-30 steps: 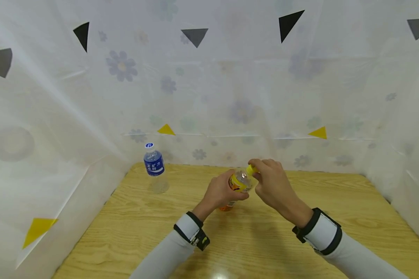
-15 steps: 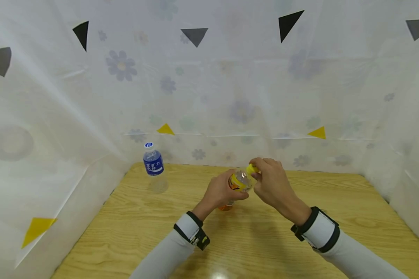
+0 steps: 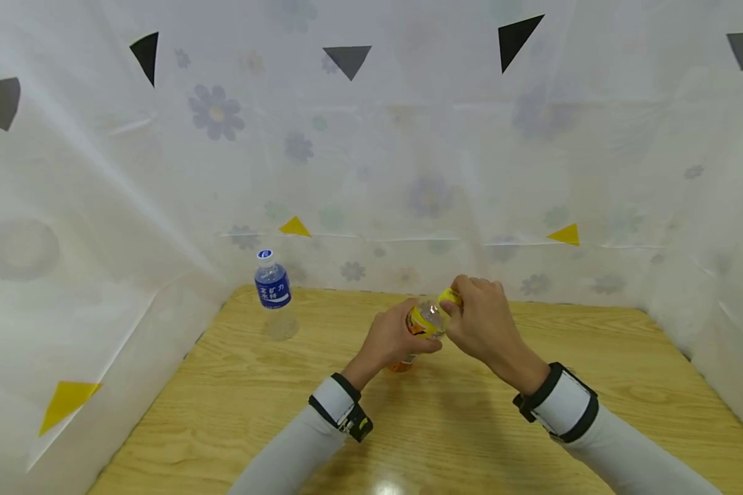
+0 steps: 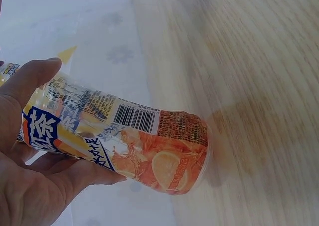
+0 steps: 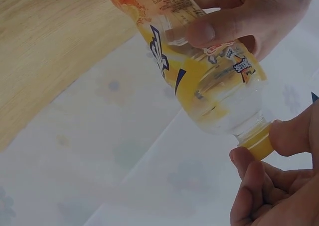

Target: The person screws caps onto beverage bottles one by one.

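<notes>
A clear plastic drink bottle (image 4: 144, 141) with a yellow and orange label is in my left hand (image 3: 391, 338), whose fingers and thumb wrap its middle. It leans to the right, base near the table; whether the base touches, I cannot tell. My right hand (image 3: 488, 328) pinches the yellow cap (image 5: 259, 143) between thumb and fingers. In the right wrist view the cap sits at the bottle's neck, and the clear shoulder shows no drink inside. The left wrist view shows the barcode and orange-slice picture near the base.
A clear bottle (image 3: 274, 287) with a blue label and white cap stands upright at the back left of the wooden table (image 3: 235, 399). White flowered sheeting (image 3: 378, 151) with black, grey and yellow triangles encloses the back and sides.
My right hand has turned slightly at the cap and shifted a little left, showing more of the cap's top. My left hand and the bottle have hardly moved.
</notes>
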Motion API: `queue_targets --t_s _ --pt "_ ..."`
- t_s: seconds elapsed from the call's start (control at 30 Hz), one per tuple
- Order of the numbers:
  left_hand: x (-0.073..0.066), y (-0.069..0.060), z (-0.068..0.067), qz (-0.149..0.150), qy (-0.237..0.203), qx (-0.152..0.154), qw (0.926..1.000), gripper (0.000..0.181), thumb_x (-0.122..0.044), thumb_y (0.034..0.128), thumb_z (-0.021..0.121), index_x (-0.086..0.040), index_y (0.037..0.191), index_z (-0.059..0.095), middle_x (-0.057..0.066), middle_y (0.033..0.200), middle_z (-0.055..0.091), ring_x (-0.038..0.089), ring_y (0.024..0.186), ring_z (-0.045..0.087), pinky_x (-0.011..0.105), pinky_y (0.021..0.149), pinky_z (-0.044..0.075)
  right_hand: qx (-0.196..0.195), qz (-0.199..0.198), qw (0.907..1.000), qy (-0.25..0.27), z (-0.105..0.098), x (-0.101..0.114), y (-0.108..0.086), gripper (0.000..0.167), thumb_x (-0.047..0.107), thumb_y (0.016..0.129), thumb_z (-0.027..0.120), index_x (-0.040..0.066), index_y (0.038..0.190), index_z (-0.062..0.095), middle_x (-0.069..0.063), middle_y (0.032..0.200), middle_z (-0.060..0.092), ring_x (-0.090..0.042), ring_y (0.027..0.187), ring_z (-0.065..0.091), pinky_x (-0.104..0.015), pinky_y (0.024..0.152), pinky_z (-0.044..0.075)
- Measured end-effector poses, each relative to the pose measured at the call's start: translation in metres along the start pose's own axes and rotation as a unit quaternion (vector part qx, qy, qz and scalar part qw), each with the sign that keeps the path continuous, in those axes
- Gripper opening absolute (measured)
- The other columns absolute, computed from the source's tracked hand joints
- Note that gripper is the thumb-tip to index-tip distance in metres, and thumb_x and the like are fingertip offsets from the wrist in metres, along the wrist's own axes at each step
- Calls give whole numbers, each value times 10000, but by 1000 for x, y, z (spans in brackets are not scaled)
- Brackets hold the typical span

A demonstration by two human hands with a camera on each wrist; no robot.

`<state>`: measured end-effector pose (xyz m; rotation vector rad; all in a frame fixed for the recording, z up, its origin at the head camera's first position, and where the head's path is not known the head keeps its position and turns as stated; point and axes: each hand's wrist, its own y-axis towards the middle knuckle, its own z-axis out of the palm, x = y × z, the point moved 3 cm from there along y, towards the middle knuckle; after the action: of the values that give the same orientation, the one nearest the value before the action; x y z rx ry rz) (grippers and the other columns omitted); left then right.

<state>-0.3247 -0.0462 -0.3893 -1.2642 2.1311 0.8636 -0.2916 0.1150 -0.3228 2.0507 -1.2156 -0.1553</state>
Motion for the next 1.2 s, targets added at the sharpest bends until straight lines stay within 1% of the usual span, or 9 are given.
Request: queue_targets --t_s 0.13,0.2,0.3,0.4,0.53,0.7,0.97,1.1,1.2 --pt "-1 0 1 59 42 5 10000 553 -385 807 849 -171 1262 619 -28 1005 690 71 801 626 244 670 507 -131 -60 9999 29 -1 -1 1 290 118 886 729 75 700 510 -44 596 474 -204 532 404 -365 645 256" --pt "-1 0 1 73 61 25 10000 533 -382 810 846 -164 1242 622 -27 995 687 69 792 622 240 663 504 -178 -79 9998 30 -1 -3 1 352 136 893 719 103 661 457 -17 564 403 -184 507 343 -358 638 230" --pt "-2 1 1 81 111 42 9999 532 -379 813 844 -146 1237 621 -22 994 686 69 795 623 235 667 501 -335 -217 9992 24 0 -5 2 427 163 906 705 131 624 386 11 537 319 -160 483 272 -348 625 203" --pt "-2 1 0 58 122 25 9999 527 -378 809 848 -152 1225 618 -20 1000 688 74 804 627 236 674 503 -431 -288 9986 65 1 -6 2 449 175 914 703 136 613 372 24 532 294 -150 475 255 -344 614 202" --pt "-3 0 0 34 118 11 9999 516 -374 806 850 -169 1219 619 -23 997 691 76 801 629 239 670 506 -378 -222 9989 176 1 -7 1 439 176 922 696 134 619 382 27 535 299 -150 474 263 -343 614 205" --pt "-4 -1 0 25 103 29 9999 512 -370 805 851 -173 1217 620 -30 987 692 67 789 629 240 661 508 -282 -130 9994 177 1 -7 0 423 183 934 693 129 635 399 22 544 318 -153 485 279 -347 621 214" --pt "-4 0 -3 19 80 44 10000 518 -373 805 848 -164 1218 616 -21 982 687 70 783 626 244 657 509 -302 -157 9993 182 2 -5 0 406 184 947 689 116 650 420 17 556 332 -155 501 290 -350 631 207" --pt "-3 0 -4 -80 63 55 9999 566 -380 802 849 -147 1261 616 -18 999 690 82 802 632 254 673 513 -170 -3 9996 216 4 -6 -3 339 227 972 683 97 723 494 -7 605 421 -170 551 352 -360 657 237" --pt "-3 0 -4 -150 23 69 9999 596 -380 802 850 -151 1298 610 -15 1021 696 96 829 646 265 691 522 -53 185 9994 277 5 -6 -7 274 266 989 671 86 816 558 -29 695 534 -200 648 474 -386 712 289"
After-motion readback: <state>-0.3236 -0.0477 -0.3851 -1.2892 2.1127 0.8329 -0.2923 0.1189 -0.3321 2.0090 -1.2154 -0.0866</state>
